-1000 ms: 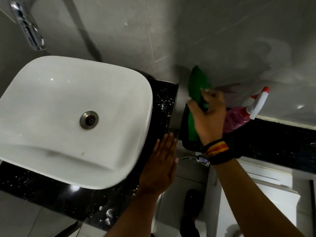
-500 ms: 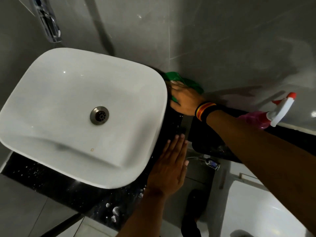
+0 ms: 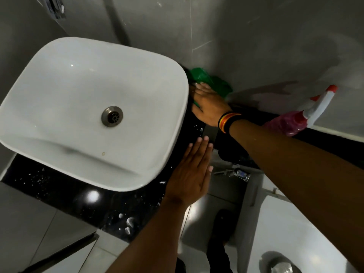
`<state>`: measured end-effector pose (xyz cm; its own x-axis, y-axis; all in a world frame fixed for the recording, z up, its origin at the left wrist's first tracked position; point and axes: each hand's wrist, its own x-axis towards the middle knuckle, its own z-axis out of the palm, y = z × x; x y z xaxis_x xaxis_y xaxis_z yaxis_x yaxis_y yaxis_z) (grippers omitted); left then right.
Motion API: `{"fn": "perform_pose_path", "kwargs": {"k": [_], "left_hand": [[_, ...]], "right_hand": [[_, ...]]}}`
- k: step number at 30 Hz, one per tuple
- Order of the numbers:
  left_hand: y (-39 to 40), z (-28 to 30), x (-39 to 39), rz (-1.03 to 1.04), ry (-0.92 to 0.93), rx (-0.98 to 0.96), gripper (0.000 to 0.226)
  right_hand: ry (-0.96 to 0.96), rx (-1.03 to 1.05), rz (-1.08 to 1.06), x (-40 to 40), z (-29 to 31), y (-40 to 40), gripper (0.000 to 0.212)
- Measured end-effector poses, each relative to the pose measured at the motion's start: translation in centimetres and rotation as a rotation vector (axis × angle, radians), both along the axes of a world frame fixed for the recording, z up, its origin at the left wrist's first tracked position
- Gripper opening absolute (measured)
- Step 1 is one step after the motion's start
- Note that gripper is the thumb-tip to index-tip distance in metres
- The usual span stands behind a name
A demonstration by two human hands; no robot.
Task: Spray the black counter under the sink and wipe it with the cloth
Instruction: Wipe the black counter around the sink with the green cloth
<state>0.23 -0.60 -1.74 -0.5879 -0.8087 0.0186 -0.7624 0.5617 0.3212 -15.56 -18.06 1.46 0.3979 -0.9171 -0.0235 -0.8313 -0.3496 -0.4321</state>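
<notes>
A white basin (image 3: 82, 99) sits on the speckled black counter (image 3: 65, 192). My right hand (image 3: 209, 104) presses a green cloth (image 3: 208, 79) flat onto the counter's back right corner, between the basin and the grey wall. My left hand (image 3: 192, 172) lies flat with fingers together on the counter's right edge beside the basin, holding nothing. A pink spray bottle (image 3: 287, 123) with a white and red trigger head stands on a black ledge to the right, behind my right forearm. White droplets dot the counter's front.
A chrome tap (image 3: 54, 6) sticks out of the wall above the basin. Below right are a chrome hose fitting (image 3: 239, 173), a white toilet (image 3: 291, 233) and grey floor tiles. The tiled wall runs close behind the counter.
My right hand carried the green cloth from the right-hand ledge leftwards and pressed it onto the counter's back corner by the basin. My left hand stayed flat on the counter edge.
</notes>
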Motion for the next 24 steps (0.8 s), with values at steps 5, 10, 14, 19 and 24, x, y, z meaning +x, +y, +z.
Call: {"fn": "perform_pose_path", "kwargs": {"k": [5,10,14,19,24], "left_hand": [[0.6,1.1,0.4,-0.012,0.104,-0.025,0.056],[3.6,1.7,4.2,-0.063,0.104,-0.049,0.056],[6.3,2.3,9.9,-0.023,-0.001,-0.038,0.058],[8.6,2.2,16.2,0.021,-0.082,-0.007,0.06],[9.5,2.2,18.5,0.046,-0.067,-0.009,0.06]], "right_hand": [[-0.048,-0.034,-0.037,1.2,-0.6,4.1,0.056],[-0.042,-0.04,-0.089,2.1,-1.0,7.2,0.055],[-0.048,-0.033,-0.122,3.2,-1.0,10.3,0.056],[-0.066,-0.031,-0.152,5.3,-1.4,15.0,0.056],[-0.067,-0.028,-0.165,7.7,-1.6,19.2,0.056]]}}
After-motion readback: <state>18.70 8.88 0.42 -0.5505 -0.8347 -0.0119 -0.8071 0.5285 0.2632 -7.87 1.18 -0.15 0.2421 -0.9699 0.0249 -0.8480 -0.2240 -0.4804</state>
